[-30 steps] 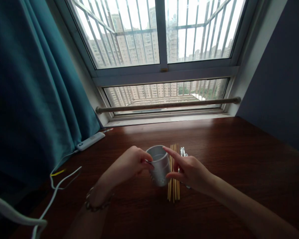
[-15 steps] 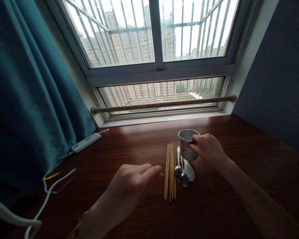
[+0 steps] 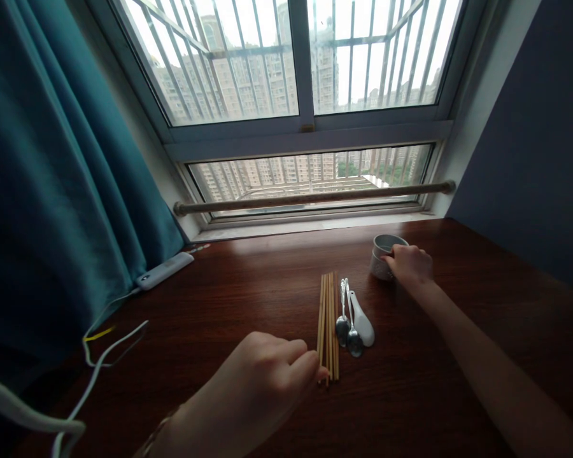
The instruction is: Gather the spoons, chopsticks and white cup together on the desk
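Note:
My right hand grips the rim side of a grey cup-shaped holder with small holes low in its wall. The holder stands upright near the back right of the table. My left hand has its fingers curled and pressed together at the near end of a row of several wooden chopsticks. Its thumb overlaps the chopstick ends; whether it holds any is hidden. Right of the chopsticks lie two metal spoons and a white soup spoon.
Brown wooden table in front of a barred window. At the left, a white power strip lies by a teal curtain, with a white cable looping near the table's left side. A rail crosses the window's lower part.
My right hand has shifted the holder back and to the right, away from the spoons. My left hand has moved nearer and rightward, its fingers more curled, onto the chopsticks' near ends.

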`<state>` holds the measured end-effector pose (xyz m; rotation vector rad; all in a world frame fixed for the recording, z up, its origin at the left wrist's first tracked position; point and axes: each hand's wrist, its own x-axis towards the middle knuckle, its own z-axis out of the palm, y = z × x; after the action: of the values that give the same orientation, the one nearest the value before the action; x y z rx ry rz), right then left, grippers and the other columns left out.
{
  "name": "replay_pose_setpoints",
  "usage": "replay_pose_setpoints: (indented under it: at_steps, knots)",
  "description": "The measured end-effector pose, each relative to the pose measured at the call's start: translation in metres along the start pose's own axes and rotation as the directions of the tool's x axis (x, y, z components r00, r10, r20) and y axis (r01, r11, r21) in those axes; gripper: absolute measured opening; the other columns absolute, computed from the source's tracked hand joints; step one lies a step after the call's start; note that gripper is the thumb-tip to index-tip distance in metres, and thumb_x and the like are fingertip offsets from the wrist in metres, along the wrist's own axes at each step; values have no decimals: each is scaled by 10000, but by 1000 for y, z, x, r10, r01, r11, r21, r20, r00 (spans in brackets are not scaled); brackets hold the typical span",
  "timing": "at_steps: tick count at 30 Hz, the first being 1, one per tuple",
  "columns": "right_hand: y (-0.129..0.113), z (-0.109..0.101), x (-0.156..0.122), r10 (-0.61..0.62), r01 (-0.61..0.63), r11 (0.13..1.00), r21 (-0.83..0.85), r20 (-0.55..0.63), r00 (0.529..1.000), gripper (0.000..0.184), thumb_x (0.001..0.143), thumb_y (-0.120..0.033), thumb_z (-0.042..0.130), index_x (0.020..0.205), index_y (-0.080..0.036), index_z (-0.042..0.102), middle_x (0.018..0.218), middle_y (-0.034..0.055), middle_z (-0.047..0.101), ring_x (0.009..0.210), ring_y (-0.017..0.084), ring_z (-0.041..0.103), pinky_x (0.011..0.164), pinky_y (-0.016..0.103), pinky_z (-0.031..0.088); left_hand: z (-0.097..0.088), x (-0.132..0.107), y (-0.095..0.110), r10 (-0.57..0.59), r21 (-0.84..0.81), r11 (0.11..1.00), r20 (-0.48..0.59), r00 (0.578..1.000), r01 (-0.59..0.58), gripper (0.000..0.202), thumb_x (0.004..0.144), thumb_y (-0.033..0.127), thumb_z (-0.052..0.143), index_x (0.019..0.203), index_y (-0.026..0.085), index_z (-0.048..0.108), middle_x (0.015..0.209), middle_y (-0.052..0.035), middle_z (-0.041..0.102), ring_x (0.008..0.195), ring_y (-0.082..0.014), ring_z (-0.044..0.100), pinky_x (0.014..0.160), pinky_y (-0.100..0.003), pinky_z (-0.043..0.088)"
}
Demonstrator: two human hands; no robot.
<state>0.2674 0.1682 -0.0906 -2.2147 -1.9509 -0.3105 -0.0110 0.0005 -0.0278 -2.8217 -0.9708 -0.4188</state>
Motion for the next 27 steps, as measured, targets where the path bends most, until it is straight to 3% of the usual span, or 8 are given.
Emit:
replay_pose_setpoints:
  at_steps: [6,18,24,27]
  knots:
    - [-3,6,0,20,-20,1000,-11,26,999,335,918,-389,512,958,-105,685,905,199,643,864,312,633,727,347,477,-4,0,3,23,-5,1000,-24,999,-23,229,893,214,482,686,177,393,576,51,425,453,-87,360,436,-277,231]
    - [-2,14,1,2,-1,999,-43,21,1000,303,902,-364,539,893,-104,693,844,185,646,824,327,639,679,359,483,-9,-3,6,17,-1,1000,-29,999,-17,218,880,196,502,686,177,404,585,48,436,466,-95,360,448,-283,251]
    - [1,15,1,0,0,998,-55,-7,1000,298,880,-395,573,839,-126,696,810,157,649,776,327,646,618,349,486,-6,-5,5,-6,13,1000,32,999,5,137,834,86,522,758,173,448,657,38,488,522,-115,409,481,-292,291]
    - [3,9,0,-4,2,998,-59,-18,1000,299,866,-422,593,829,-141,687,787,144,648,745,326,648,581,339,476,-9,-3,6,-10,-7,1000,55,998,11,134,864,71,447,931,162,518,713,26,539,568,-124,474,501,-279,347]
